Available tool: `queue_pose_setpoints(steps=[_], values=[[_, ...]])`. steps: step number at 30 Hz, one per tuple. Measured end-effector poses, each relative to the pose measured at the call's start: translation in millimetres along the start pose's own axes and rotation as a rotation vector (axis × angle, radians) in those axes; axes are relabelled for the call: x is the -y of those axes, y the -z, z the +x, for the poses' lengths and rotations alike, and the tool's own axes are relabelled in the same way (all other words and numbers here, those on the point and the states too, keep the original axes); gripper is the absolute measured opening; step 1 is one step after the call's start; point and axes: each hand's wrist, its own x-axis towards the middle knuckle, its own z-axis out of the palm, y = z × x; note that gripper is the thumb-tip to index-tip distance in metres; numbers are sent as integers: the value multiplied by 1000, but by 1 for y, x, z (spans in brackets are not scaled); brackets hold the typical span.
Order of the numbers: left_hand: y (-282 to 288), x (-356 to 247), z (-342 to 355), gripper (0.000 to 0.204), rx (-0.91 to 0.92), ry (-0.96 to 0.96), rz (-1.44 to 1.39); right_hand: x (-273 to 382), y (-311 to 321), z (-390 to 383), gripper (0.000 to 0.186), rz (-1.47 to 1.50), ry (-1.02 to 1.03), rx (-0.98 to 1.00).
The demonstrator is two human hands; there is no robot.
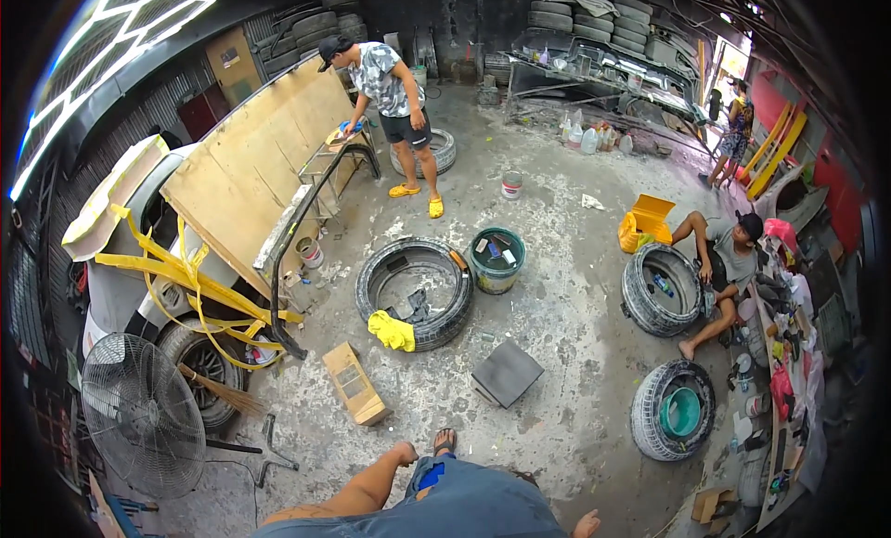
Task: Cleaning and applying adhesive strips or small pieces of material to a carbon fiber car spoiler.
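My left hand (406, 453) hangs in front of my body, seen from above with its fingers foreshortened; whether they are curled or straight I cannot make out. At the lower edge, my right hand (587, 524) is held out to the side, open, touching nothing. Ahead of me on the floor stand a dark square stool (507, 373) and a long cardboard box (355, 385). Farther off lies a large tire (365, 289) with a yellow cloth (391, 331) over its near rim. Beside it sits a green bucket (498, 276) with several small items in it.
A standing fan (144, 414) and a broom (223, 389) are at left, near a car under yellow parts. One person (394, 78) stands by a plywood panel (251, 171). Another person (733, 250) sits at right beside a tire (636, 297); a nearer tire (650, 427) holds a green basin (681, 412).
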Motion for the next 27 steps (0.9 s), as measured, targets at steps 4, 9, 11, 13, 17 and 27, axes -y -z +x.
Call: queue_pose_setpoints(steps=[4,9,11,13,17,27], values=[[41,33,11,35,-64,27,-7,106,78,-23,33,127,-248,68],[51,49,49,33,-96,-130,-80,166,132,-22,32,169,-268,67],[55,49,61,33,-149,-351,112,188,151,-23,31,191,-278,72],[59,30,70,33,29,73,-214,204,158,-18,31,218,-294,67],[55,14,74,77,350,308,-374,220,170,-12,30,263,-302,84],[45,-25,65,115,532,92,-393,221,168,-28,27,385,-372,176]])
